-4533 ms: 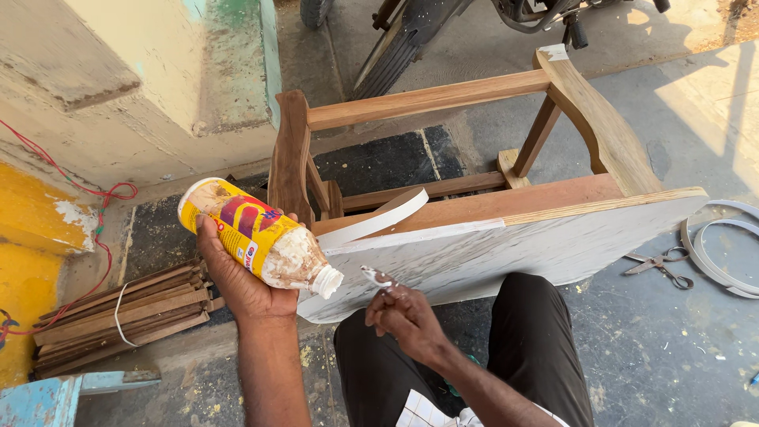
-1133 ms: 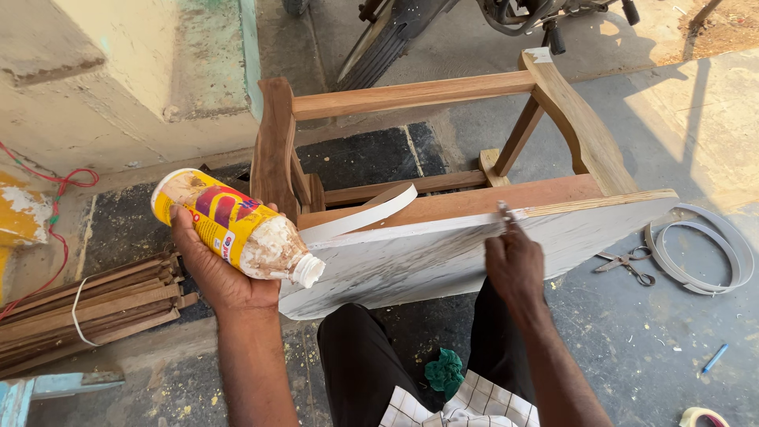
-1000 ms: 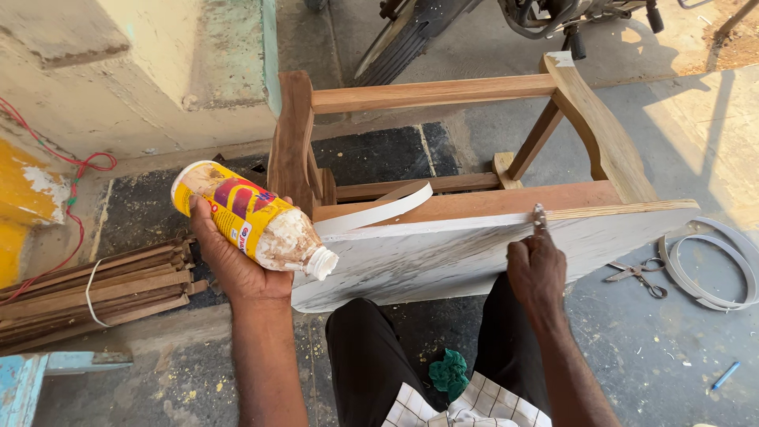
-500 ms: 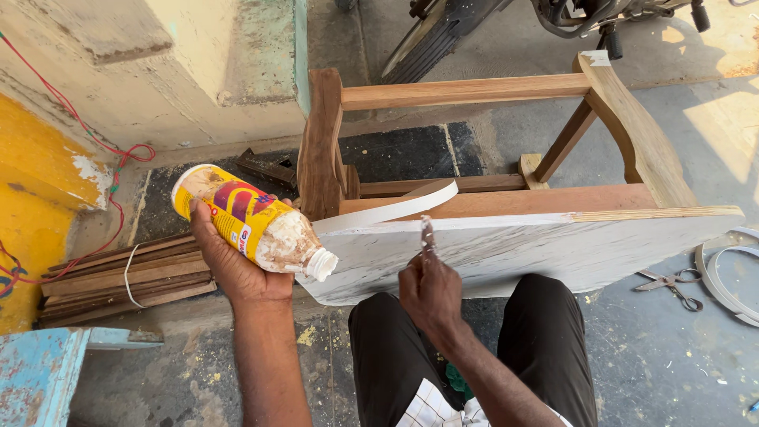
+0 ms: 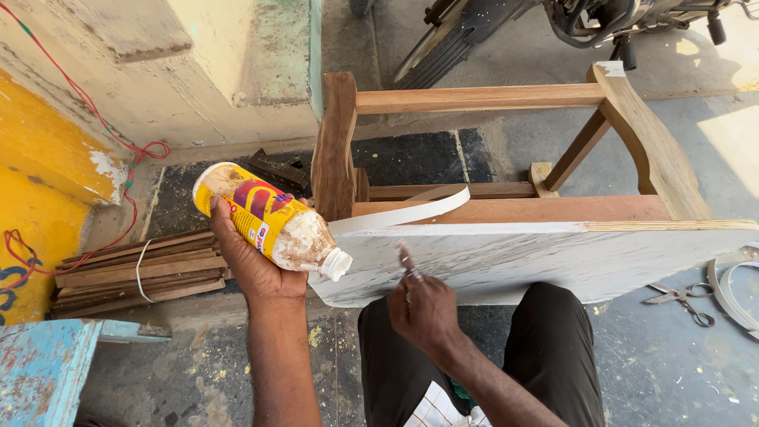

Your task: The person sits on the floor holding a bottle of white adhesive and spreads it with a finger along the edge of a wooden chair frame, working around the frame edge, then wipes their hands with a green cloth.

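My left hand (image 5: 253, 265) grips a yellow glue bottle (image 5: 266, 221) with a red label, tilted nozzle-down over the left end of a white board (image 5: 553, 261). The board lies flat on a wooden chair frame (image 5: 490, 99) and is smeared with white glue. My right hand (image 5: 423, 308) holds a small thin spreader (image 5: 406, 259) against the board's near left part. A white edging strip (image 5: 411, 212) curls up off the board's far edge, next to the frame's left post.
A bundle of wooden strips (image 5: 134, 269) lies on the ground at left, beside a yellow wall (image 5: 39, 190) with red wire. Scissors (image 5: 680, 294) and a coil of white strip (image 5: 739, 285) lie at right. A motorcycle (image 5: 553, 24) stands behind the frame.
My right hand slid from the board's right part back along its glued face to the left, near the bottle. The bottle stays tilted in my left hand.
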